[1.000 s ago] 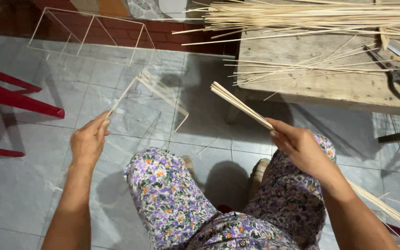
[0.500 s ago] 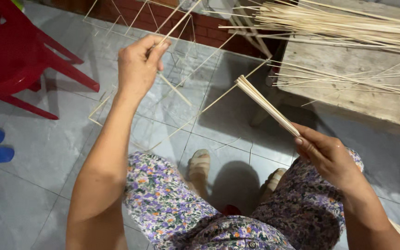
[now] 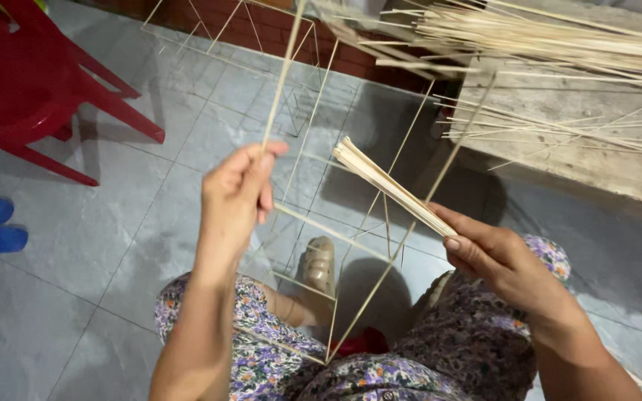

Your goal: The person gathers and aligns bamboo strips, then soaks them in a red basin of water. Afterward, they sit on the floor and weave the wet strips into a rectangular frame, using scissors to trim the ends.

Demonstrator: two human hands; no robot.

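Here the left hand (image 3: 238, 189) pinches the stick frame (image 3: 313, 223) overhead.

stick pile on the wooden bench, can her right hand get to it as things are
Probably not freely. The right hand is already closed around a bundle of sticks, so it is occupied. The stick pile lies up on the wooden bench, beyond the thin stick frame held by the left hand.
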